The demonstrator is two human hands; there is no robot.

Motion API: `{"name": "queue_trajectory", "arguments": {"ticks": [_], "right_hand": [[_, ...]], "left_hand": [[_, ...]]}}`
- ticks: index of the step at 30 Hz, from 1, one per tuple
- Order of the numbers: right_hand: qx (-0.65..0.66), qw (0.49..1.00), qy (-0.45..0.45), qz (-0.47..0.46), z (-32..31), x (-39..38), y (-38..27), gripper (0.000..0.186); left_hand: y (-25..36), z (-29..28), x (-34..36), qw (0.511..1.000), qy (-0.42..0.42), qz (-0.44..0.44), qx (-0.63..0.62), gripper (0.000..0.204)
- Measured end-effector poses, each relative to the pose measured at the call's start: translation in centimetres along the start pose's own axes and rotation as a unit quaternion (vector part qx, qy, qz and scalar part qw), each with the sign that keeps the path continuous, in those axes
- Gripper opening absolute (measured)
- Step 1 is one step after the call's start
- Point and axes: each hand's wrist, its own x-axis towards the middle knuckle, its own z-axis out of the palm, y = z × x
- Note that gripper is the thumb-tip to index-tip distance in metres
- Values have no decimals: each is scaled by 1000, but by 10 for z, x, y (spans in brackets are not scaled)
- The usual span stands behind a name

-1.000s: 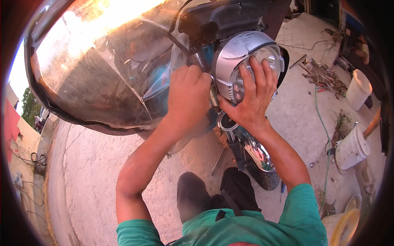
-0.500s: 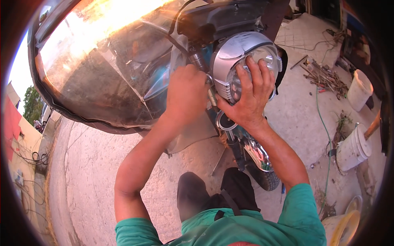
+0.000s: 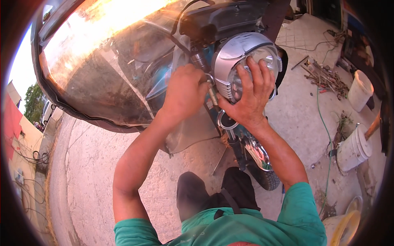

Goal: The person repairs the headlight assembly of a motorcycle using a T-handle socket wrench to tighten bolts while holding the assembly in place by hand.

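Observation:
A silver round headlamp [image 3: 234, 46] sits on the front of a motorcycle, with my right hand [image 3: 251, 96] gripping its lens side, fingers curved over the glass and thumb at the left rim. My left hand [image 3: 186, 90] is closed beside it at the chrome fork tube [image 3: 198, 57]; what its fingers hold is hidden. Left of them is a large clear windshield sheet [image 3: 98, 78] with a dark rim, and a loose translucent flap hangs below my left hand. A round chrome-ringed part [image 3: 225, 122] lies under the headlamp, above the front fender [image 3: 258, 153] and tyre [image 3: 269, 178].
On the concrete floor [image 3: 94, 176] at right lie a pile of metal rods [image 3: 318, 78], a hose [image 3: 324, 131] and white buckets [image 3: 359, 92], one with a wooden handle. A yellow-rimmed tub [image 3: 344, 225] stands at lower right. Cables [image 3: 28, 153] run along the left wall.
My left hand has drifted slightly left, with its forearm. The translucent flap below it shows more, hanging lower. The windshield edge has shifted a little right. My right hand stays on the headlamp.

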Motion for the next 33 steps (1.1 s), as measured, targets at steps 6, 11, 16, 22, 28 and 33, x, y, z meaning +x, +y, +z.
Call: {"name": "queue_trajectory", "arguments": {"ticks": [6,11,16,22,28,33], "right_hand": [[-6,1000,5,-2,1,0,0,95],[-5,1000,-1,-1,-1,0,1,96],[-12,1000,-1,-1,2,-1,0,96],[-19,1000,-2,-4,4,-3,0,96],[-20,1000,-2,-9,2,-1,-1,97],[-20,1000,-10,-9,-1,-1,0,97]], "left_hand": [[13,11,-2,974,87,141,154,15],[10,0,-7,988,59,76,119,13],[-1,-3,-7,997,11,35,69,14],[9,9,-7,991,33,55,119,10],[4,5,-9,992,87,61,70,11],[1,-2,-2,999,-1,-1,33,14]]}}
